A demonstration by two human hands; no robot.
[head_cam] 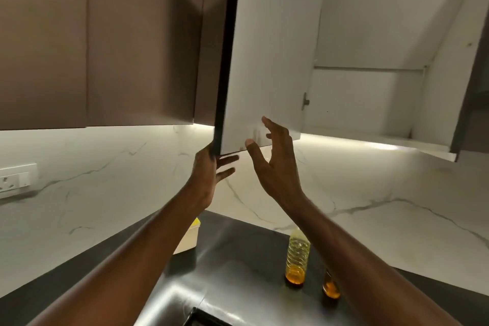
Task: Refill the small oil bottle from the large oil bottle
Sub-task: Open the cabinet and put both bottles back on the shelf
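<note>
White stone wall (105,193) with thin grey lines fills the back of the kitchen, and brown cupboards (92,40) hang across the upper left of the frame. One cupboard (397,34) at the upper right is open and white inside, with a shelf (367,68) across it. Its door (270,48) swings out in the middle of the frame, white on the inner side with a dark edge. The left hand (205,175) touches the bottom corner of the door at that dark edge, and its fingers (227,160) are straight and a little apart, pointing under the door. The right hand (275,164) is up in front of the white side of the door, near its lower edge, with its fingers (270,123) spread wide and holding nothing; I cannot tell if it touches the door. Far below, on the dark tabletop (238,246), the large oil bottle (297,257) stands upright at the lower middle of the frame with a little oil at its bottom. The small oil bottle (330,287) stands just beside it, toward the lower right, partly hidden behind the right arm. A white box (190,235) with a yellow lid sits behind the left arm. A wall socket (13,183) shows at the left edge.
</note>
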